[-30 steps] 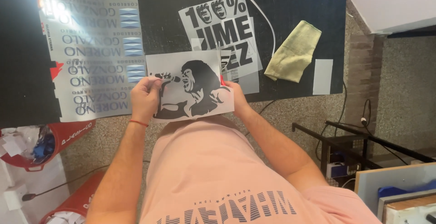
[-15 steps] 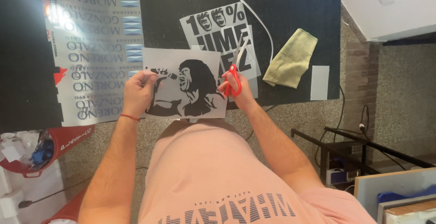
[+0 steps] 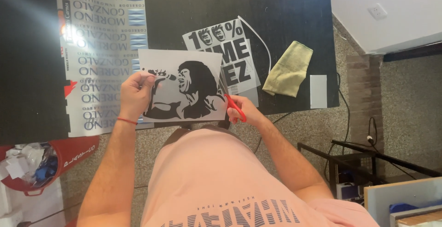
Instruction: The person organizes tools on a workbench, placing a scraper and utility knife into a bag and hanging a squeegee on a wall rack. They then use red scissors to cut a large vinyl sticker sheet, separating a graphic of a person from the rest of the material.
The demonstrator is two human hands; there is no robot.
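1. Sheet (image 3: 184,91) of white paper printed with a black picture of a singing figure, held up over the near edge of the black table (image 3: 285,6)
2. The left hand (image 3: 134,94) is closed on the sheet's left edge, thumb on the printed face and the other fingers curled behind it
3. A thin red band circles the left wrist
4. The right hand (image 3: 241,112) is at the sheet's lower right corner, fingers folded around the red handles of a pair of scissors (image 3: 234,105)
5. The scissors' blade end points up along the right edge of the sheet; whether the blades are parted or closed cannot be told
6. Behind the held sheet, on the table, lies a second printed sheet (image 3: 230,52) with large black letters and small faces, partly covered by the first
7. A thin white strip (image 3: 258,38) curves off its upper right corner
8. To the left, a long sheet (image 3: 99,34) with rows of repeated lettering and blue blocks lies flat on the table, reaching over the near edge
9. A folded yellow cloth (image 3: 289,68) rests to the right of the lettered sheet, apart from both hands
10. Just right of the cloth sits a small white rectangle (image 3: 318,91) near the table edge
11. On the floor at lower left stands a red bin (image 3: 69,155) filled with paper scraps
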